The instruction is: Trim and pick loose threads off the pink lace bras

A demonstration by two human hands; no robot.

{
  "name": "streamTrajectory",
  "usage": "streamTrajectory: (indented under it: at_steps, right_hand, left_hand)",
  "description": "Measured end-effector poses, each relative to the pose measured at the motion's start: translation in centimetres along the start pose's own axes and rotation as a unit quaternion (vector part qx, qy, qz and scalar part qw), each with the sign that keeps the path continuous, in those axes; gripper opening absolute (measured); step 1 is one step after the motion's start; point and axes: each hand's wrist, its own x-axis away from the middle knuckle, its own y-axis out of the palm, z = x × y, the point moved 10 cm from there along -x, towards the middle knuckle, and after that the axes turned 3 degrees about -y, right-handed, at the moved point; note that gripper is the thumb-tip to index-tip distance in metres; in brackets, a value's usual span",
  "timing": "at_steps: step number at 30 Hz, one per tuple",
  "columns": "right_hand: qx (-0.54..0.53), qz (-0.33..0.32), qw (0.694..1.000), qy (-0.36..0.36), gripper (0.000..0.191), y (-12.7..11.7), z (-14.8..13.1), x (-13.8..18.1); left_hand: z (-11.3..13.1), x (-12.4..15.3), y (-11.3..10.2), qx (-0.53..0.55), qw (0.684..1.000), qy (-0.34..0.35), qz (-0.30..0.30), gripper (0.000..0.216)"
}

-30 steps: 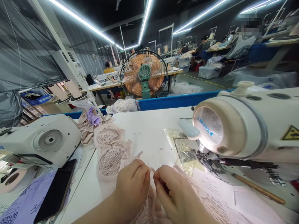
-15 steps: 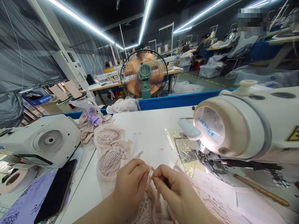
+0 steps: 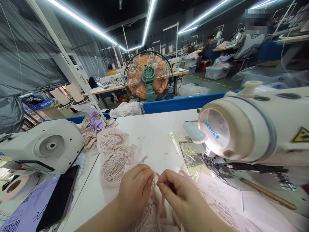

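My left hand and my right hand meet low in the middle, fingertips almost touching. Each pinches the thin edge of a pale pink lace bra, which hangs down between my wrists. The exact bit between the fingertips is too small to make out. Just left of my left hand, another pink lace bra lies flat with its cups up. On the right, more pink lace lies beside my right forearm, under pale paper slips.
A sewing machine stands at the right, a wooden-handled tool below it. Another machine, a black phone and a tape roll are at left. A large fan stands beyond the white table.
The view has shifted very slightly, so the machine on the right appears a little further left. Both hands keep the same pinch on the lace bra.
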Motion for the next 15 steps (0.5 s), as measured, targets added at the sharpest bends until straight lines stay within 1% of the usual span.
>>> streamTrajectory:
  at_steps: [4,6,12,15]
  right_hand:
    - [-0.008,0.013,1.0,-0.007,0.016,0.0,-0.2,0.1]
    - [0.006,0.025,0.999,-0.02,0.017,-0.2,-0.4,0.1]
    - [0.129,0.044,0.988,-0.073,0.018,-0.6,-1.1,0.1]
    - [0.146,0.04,0.986,-0.071,0.014,-0.8,-0.8,0.1]
  left_hand:
    - [0.3,0.1,-0.2,-0.011,1.0,0.012,0.014,0.015]
    - [0.3,0.2,-0.2,-0.016,1.0,0.01,0.016,0.015]
    - [-0.1,0.1,0.2,-0.022,1.0,-0.003,0.009,0.013]
    - [-0.1,0.1,0.2,-0.012,1.0,0.002,0.003,0.015]
